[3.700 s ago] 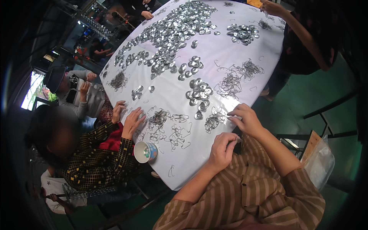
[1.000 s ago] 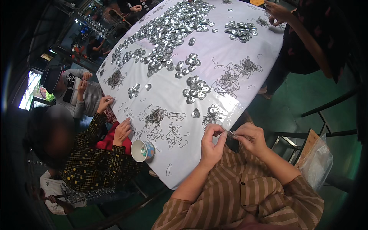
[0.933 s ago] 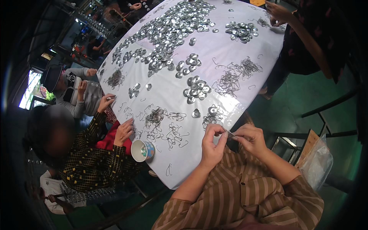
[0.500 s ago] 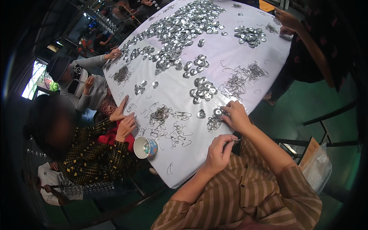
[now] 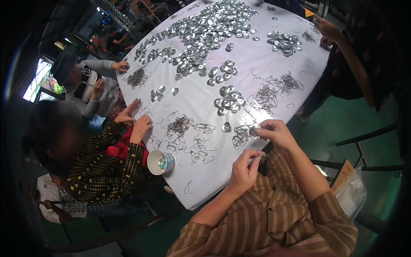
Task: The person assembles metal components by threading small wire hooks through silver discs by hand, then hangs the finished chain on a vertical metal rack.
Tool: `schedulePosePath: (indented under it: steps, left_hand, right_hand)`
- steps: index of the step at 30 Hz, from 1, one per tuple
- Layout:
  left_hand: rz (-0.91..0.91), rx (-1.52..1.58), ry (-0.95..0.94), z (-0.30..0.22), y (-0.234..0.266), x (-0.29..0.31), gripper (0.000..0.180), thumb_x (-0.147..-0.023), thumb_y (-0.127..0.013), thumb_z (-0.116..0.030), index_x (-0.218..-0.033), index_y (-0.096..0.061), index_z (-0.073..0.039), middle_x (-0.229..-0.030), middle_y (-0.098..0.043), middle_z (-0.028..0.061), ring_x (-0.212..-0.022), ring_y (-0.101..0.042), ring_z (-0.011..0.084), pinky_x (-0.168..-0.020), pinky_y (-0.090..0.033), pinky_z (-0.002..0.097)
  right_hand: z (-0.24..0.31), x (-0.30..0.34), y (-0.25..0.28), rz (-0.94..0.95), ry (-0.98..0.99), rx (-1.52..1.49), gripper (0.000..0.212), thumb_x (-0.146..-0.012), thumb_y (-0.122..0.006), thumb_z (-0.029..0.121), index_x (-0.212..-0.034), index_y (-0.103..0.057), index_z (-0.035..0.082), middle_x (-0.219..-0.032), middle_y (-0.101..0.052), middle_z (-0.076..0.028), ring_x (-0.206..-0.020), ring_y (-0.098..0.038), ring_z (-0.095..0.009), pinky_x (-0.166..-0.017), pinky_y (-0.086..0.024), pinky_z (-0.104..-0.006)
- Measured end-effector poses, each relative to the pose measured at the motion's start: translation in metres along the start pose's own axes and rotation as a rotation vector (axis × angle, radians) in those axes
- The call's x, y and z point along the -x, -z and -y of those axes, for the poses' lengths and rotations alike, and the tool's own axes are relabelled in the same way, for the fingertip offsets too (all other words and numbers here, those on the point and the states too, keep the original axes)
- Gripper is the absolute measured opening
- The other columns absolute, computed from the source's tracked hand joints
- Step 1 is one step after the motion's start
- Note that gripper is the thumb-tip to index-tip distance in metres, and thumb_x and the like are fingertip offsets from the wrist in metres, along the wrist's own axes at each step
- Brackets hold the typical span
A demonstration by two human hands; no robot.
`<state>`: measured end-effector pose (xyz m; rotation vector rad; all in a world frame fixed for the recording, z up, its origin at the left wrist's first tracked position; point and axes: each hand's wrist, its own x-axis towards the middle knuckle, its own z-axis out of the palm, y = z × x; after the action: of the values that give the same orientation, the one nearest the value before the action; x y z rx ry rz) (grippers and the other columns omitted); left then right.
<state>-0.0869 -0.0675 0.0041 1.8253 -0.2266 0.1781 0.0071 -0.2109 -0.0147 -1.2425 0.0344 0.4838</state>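
Observation:
Over the near edge of the white table, my right hand (image 5: 275, 132) pinches a round silver metal disc (image 5: 254, 129) between thumb and fingertips, just clear of a small heap of wire hooks (image 5: 241, 136). Lower and to its left, my left hand (image 5: 245, 170) is closed, thumb against forefinger, on a small thin metal piece (image 5: 263, 157) whose kind I cannot make out. One loose disc (image 5: 226, 127) lies beside the wire hooks. Farther off is a cluster of similar discs (image 5: 230, 100).
A large pile of silver discs (image 5: 209, 32) covers the table's far part. More wire hooks (image 5: 179, 125) are scattered at the left. A paper cup (image 5: 159, 162) with small pale pieces inside stands at the left edge. Co-workers' hands (image 5: 140, 128) rest or work along the table sides.
My right hand has lifted the disc off the table and drawn it slightly right and toward me. My left hand has barely moved. The co-worker's hands at the left have shifted a little.

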Motion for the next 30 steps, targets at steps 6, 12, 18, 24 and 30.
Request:
schedulePosePath:
  steps: [6,12,18,24,30]
  left_hand:
    - [-0.085,-0.087,0.024,-0.002,-0.003,-0.004,0.007,-0.084,-0.056,0.000,-0.088,-0.052,0.002,-0.079,-0.062,0.0152,-0.073,-0.063,0.0287,-0.065,-0.049,0.0332]
    - [-0.061,-0.077,0.069,0.000,-0.005,0.002,0.008,-0.082,-0.058,-0.001,-0.086,-0.052,0.001,-0.078,-0.062,0.0152,-0.071,-0.064,0.0283,-0.063,-0.049,0.0334]
    - [0.197,-0.039,0.049,0.012,0.021,-0.028,0.010,-0.083,-0.058,-0.002,-0.091,-0.061,0.001,-0.081,-0.065,0.0137,-0.080,-0.065,0.0192,-0.072,-0.049,0.0281]
    - [0.086,-0.752,-0.311,0.075,0.017,-0.093,0.028,-0.078,-0.049,0.001,-0.104,-0.060,0.002,-0.111,-0.059,0.0119,-0.108,-0.050,0.0259,-0.085,-0.041,0.0373]
    - [0.208,-0.941,-0.309,0.082,0.005,-0.089,0.025,-0.078,-0.047,-0.005,-0.097,-0.060,0.000,-0.105,-0.059,0.0090,-0.101,-0.050,0.0235,-0.081,-0.040,0.0353]
  right_hand:
    - [0.001,0.042,-0.005,-0.005,0.107,0.092,0.012,-0.077,-0.070,0.008,-0.083,-0.068,-0.003,-0.072,-0.063,-0.003,-0.067,-0.055,-0.008,-0.063,-0.043,-0.0223]
    - [0.002,0.060,-0.013,-0.075,0.279,0.320,0.012,-0.077,-0.069,0.005,-0.086,-0.068,-0.003,-0.075,-0.061,-0.005,-0.069,-0.056,-0.010,-0.063,-0.043,-0.0228]
    - [-0.010,0.069,0.001,-0.190,0.425,0.383,0.011,-0.075,-0.068,0.003,-0.085,-0.068,-0.003,-0.075,-0.061,-0.007,-0.070,-0.056,-0.013,-0.063,-0.043,-0.0240]
    - [-0.010,0.074,0.004,-0.233,0.496,0.394,0.008,-0.075,-0.067,0.001,-0.082,-0.067,-0.003,-0.076,-0.061,-0.006,-0.069,-0.055,-0.012,-0.061,-0.040,-0.0234]
    - [-0.007,0.079,0.005,-0.258,0.488,0.377,0.007,-0.074,-0.066,-0.001,-0.080,-0.066,-0.003,-0.075,-0.060,-0.007,-0.070,-0.054,-0.013,-0.062,-0.040,-0.0239]
